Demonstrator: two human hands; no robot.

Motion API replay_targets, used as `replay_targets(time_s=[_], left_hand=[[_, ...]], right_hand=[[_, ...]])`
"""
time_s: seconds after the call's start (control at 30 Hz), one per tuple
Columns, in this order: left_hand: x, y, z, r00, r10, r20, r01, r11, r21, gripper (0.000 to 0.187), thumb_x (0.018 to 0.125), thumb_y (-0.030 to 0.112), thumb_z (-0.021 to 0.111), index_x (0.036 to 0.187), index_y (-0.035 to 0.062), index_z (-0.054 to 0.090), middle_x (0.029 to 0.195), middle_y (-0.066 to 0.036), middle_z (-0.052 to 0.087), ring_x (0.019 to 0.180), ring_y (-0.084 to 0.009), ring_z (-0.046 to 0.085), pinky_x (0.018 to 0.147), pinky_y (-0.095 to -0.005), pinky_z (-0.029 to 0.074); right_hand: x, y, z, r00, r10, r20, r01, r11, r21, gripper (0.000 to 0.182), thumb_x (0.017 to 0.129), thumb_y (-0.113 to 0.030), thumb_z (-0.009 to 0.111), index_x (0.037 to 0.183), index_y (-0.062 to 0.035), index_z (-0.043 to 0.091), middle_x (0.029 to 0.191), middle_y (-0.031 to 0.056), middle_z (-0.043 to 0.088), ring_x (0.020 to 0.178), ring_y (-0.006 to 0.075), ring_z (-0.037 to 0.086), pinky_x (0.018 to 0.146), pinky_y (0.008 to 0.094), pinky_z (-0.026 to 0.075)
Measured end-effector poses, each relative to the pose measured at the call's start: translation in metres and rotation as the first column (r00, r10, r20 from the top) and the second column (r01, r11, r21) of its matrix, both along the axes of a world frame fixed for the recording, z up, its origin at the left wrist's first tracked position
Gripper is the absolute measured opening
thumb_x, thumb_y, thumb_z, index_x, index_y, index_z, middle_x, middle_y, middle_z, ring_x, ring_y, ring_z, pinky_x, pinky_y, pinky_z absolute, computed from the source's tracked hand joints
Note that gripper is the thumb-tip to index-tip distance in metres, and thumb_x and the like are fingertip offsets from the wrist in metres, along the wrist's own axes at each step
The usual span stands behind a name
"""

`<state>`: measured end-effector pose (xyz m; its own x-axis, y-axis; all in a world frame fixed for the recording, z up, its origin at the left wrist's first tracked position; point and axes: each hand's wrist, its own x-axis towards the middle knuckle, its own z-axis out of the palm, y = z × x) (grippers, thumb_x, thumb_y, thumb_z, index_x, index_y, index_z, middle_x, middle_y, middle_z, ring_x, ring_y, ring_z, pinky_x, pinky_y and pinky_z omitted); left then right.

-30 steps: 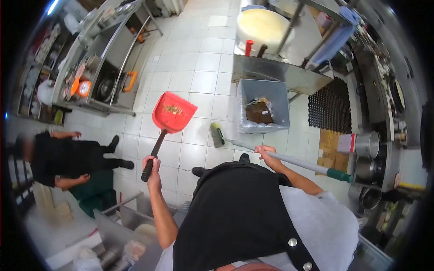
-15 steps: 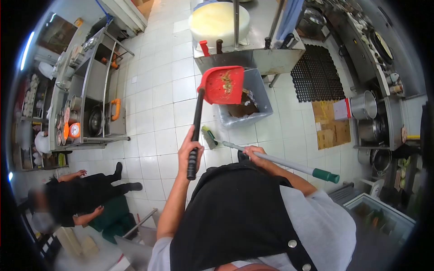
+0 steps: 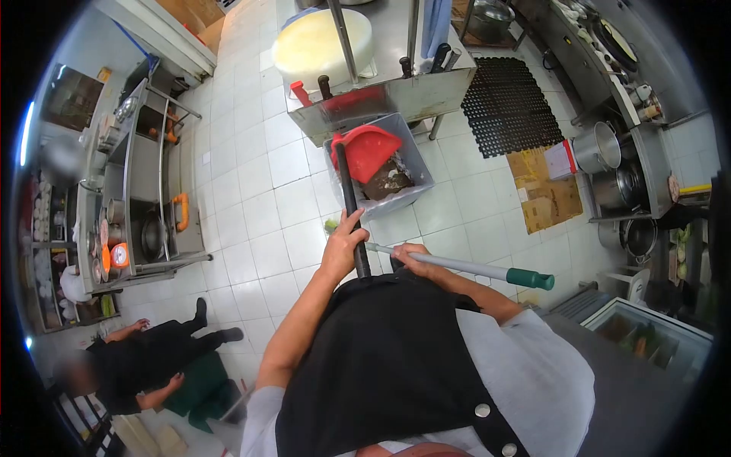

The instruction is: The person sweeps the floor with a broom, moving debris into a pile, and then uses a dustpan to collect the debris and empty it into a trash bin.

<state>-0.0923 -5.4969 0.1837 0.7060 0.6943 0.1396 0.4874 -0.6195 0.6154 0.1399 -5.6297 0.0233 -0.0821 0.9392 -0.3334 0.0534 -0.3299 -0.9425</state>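
My left hand (image 3: 344,247) is closed round the black handle of a long-handled dustpan (image 3: 369,152). The red pan is tilted down inside the mouth of a grey bin (image 3: 421,179), above brown and pale waste (image 3: 388,183). No debris shows on the visible part of the pan. In my right hand (image 3: 411,261) is a broom (image 3: 480,272) with a grey pole and a green grip end, held slanting across my front. Only a bit of its green-yellow head shows near the floor, mostly hidden behind my left hand.
A steel table (image 3: 381,99) with a large white tub (image 3: 324,47) and upright knife handles stands just beyond the bin. A black rubber mat (image 3: 510,107) and flattened cardboard (image 3: 542,190) lie on the floor at right. Another person (image 3: 145,350) is at lower left.
My left hand has lowered the dustpan from above the bin's edge into its mouth and tipped it. The debris seen on the pan is out of sight. My right hand still grips the broom.
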Motion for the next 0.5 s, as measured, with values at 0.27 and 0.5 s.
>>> replay_targets(time_s=[0.27, 0.5], left_hand=[[0.014, 0.012, 0.026, 0.996, -0.080, 0.029, 0.082, 0.993, -0.090, 0.023, 0.077, -0.008, 0.071, 0.093, 0.0056, 0.062, 0.152, -0.019, 0.057, 0.138, -0.0520, 0.052, 0.119, -0.0524, 0.046], [0.022, 0.004, 0.026, 0.981, -0.193, -0.005, 0.191, 0.975, -0.115, 0.016, 0.082, -0.003, 0.070, 0.094, 0.0055, 0.064, 0.149, -0.020, 0.059, 0.141, -0.0516, 0.049, 0.117, -0.0530, 0.047]], right_hand=[[0.006, 0.005, -0.011, 0.999, 0.013, -0.038, -0.014, 0.999, -0.035, 0.027, 0.105, -0.028, 0.065, 0.102, -0.0035, 0.076, 0.086, 0.0061, 0.071, 0.076, 0.0154, 0.063, 0.070, 0.0338, 0.052], [0.004, 0.015, -0.014, 0.999, 0.042, -0.020, -0.041, 0.997, 0.059, 0.031, 0.107, -0.032, 0.063, 0.102, -0.0047, 0.077, 0.088, 0.0058, 0.071, 0.075, 0.0120, 0.064, 0.063, 0.0300, 0.050]])
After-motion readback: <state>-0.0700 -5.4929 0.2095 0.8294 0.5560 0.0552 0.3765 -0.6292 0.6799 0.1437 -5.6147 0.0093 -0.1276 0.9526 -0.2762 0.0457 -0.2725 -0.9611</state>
